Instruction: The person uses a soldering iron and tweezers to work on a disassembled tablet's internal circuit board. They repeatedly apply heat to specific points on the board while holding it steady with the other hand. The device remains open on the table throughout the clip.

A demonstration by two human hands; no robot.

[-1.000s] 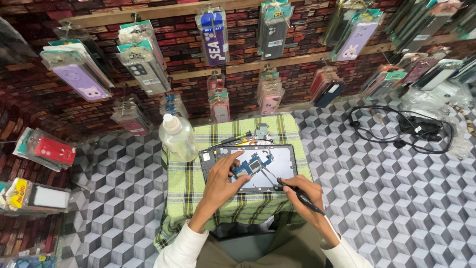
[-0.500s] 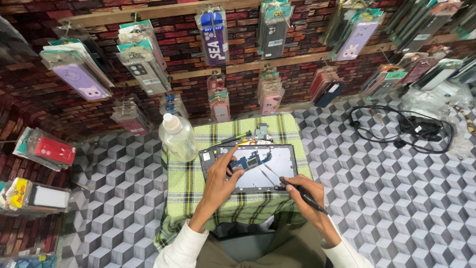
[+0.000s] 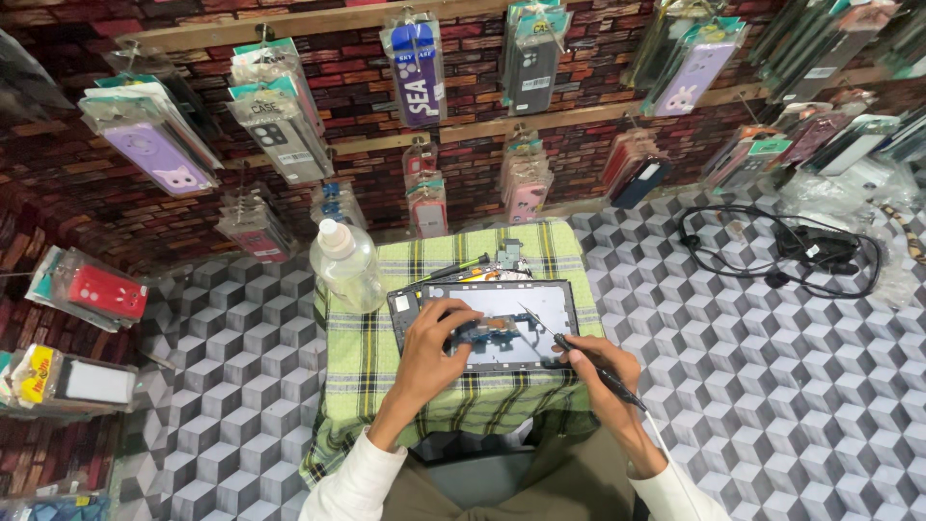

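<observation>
Head view, left hand: left hand (image 3: 431, 340) lying palm-down over the near-left part of the dark, flat, rectangular opened device shell with a pale inner panel (image 3: 545, 307), fingers curled onto the small blue-and-brown circuit board (image 3: 490, 331); pinching or merely pressing it, cannot tell.

Head view, right hand: right hand (image 3: 600, 365) closed round the slim black pen-like tool (image 3: 585, 358), tip angled up-left onto the pale panel, just beside the board.

Head view, change: against the earlier pictures, left hand slid further over the board, covering more of it; tool tip at nearly the same spot. Judged as a steadying hold while the tip works at the board's edge.

Head view, work surface: shell resting flat on the green-and-yellow checked cloth (image 3: 367, 357) draped over a small stand.

Head view, nearby: clear plastic squeeze bottle with white nozzle (image 3: 345, 262) upright at the cloth's far-left corner; green-handled screwdriver (image 3: 459, 266) and small loose parts beyond the shell's far edge.

Head view, surroundings: packaged phone cases (image 3: 285, 121) hanging on wooden rails before a brick-patterned wall; black coiled cable (image 3: 772, 253) on the cube-patterned floor, well apart to the right.
</observation>
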